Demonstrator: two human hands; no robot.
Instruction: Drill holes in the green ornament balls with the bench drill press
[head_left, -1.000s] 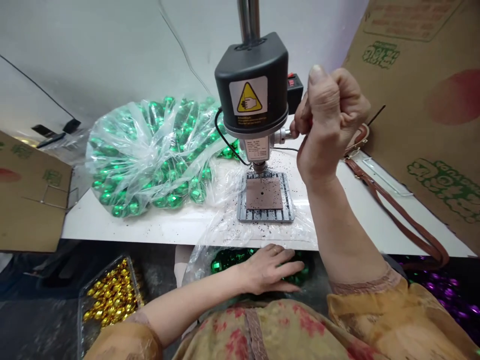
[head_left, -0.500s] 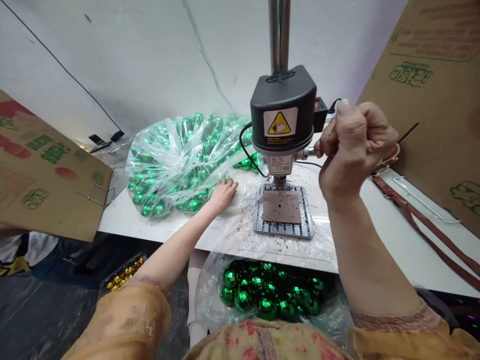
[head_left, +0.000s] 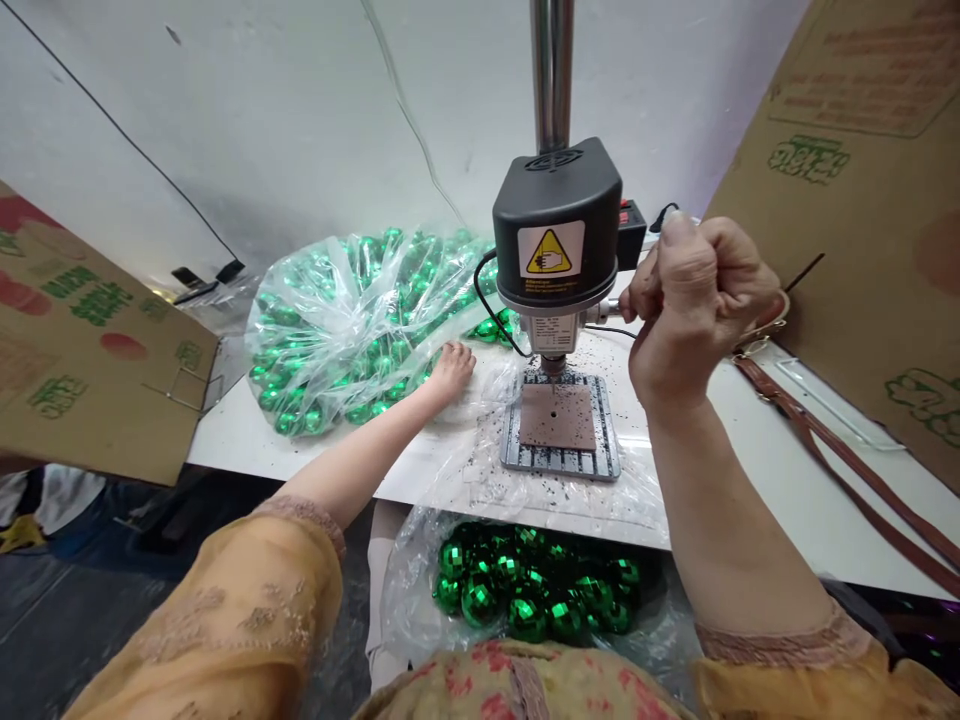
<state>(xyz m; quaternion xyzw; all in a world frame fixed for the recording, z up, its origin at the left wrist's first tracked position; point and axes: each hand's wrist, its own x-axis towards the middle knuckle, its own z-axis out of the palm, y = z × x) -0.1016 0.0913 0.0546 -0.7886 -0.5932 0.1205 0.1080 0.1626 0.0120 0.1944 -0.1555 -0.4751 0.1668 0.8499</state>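
Observation:
My right hand (head_left: 694, 305) is closed in a fist at the side of a small drill press (head_left: 556, 225), gripping its feed handle, most of which the fingers hide. Below the drill's chuck (head_left: 553, 367), a brown square plate (head_left: 559, 418) with a small dark hole lies on the slotted metal base (head_left: 559, 462). My left hand (head_left: 452, 372) is at the right edge of a clear plastic bag (head_left: 337, 300) full of shiny green mirror balls (head_left: 360, 375). Its fingers curl downward, close together; whatever is under them is hidden.
In front of me, below the table edge, another clear bag holds green mirror balls (head_left: 529, 590). Cardboard boxes (head_left: 97, 340) stand left and right. A brown strap (head_left: 840, 450) lies on the white table (head_left: 405, 478) at right. Dark shavings surround the drill base.
My left hand has shifted slightly farther in, its fingers now more curled, and a green ball at its fingertips is no longer visible. My right hand keeps its grip; the view has shifted a little.

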